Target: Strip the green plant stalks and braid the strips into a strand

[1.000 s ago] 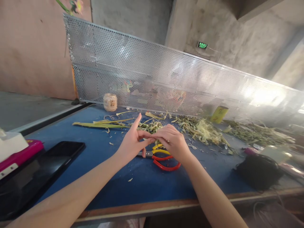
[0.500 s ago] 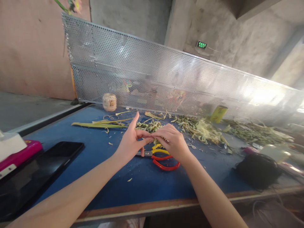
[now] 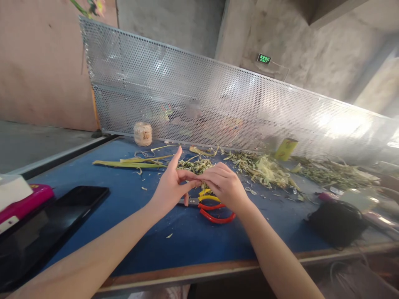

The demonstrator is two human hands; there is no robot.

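Note:
My left hand is closed in a pinch, its thumb and forefinger pressed together while another finger points up. Its fingertips meet those of my right hand, which is closed too. Whatever lies between the fingertips is too small or too hidden to make out. Just beneath both hands, scissors with red and yellow handles lie on the blue tabletop. Behind the fingers spreads a small heap of dry plant scraps. Long green stalks rest to the left of it.
A twine roll stands by the perforated metal screen. At left lie a black phone and a pink power strip. Peeled plant piles, a yellow-green box and a dark object occupy the right.
Both hands keep the same pinch at the same place above the scissors. The whole view has shifted very slightly; nothing else visibly moves.

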